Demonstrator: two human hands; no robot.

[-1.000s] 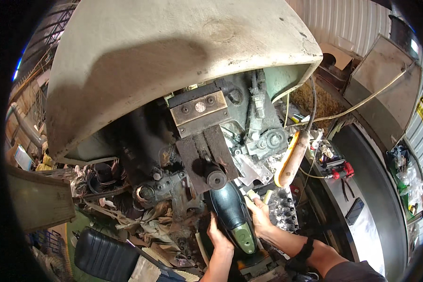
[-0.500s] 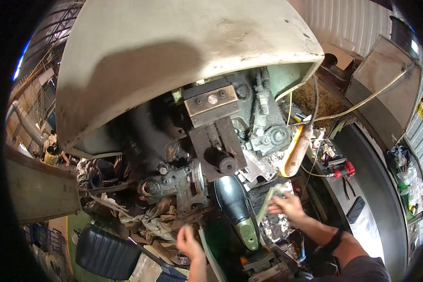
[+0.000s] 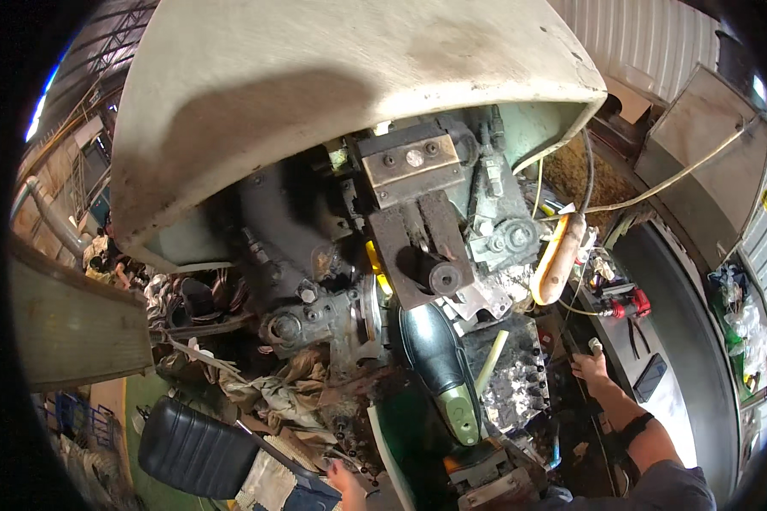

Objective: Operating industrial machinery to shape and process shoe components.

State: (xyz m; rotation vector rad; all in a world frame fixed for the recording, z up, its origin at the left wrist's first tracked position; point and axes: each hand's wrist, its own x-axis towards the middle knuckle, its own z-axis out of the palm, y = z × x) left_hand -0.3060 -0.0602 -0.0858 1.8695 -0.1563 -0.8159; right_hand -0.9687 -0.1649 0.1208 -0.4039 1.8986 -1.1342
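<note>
A black shoe (image 3: 435, 349) on a green last (image 3: 458, 413) stands upside-down or tilted beneath the machine's dark metal head (image 3: 422, 251); which of the two I cannot tell. Right of the shoe, a pale translucent stick (image 3: 492, 362) leans, touched by no hand. At the edge of the side bench, my right hand (image 3: 590, 370) is closed, with a small whitish piece (image 3: 595, 345) at its fingertips. My left hand (image 3: 346, 480) is low at the front, beside the black padded seat's frame, apart from the shoe; its fingers are partly hidden and blurred.
The machine's large cream hood (image 3: 315, 102) overhangs the work. An orange-and-cream handle-like part (image 3: 558, 260) hangs at right. A red air tool (image 3: 629, 304), pliers (image 3: 637, 336) and a phone (image 3: 650, 377) lie on the bench. A black padded seat (image 3: 198, 447) stands front left.
My right hand has moved from the pale stick rightward to the bench edge. The left hand has dropped lower. The shoe stays under the machine head; the whole view has shifted slightly.
</note>
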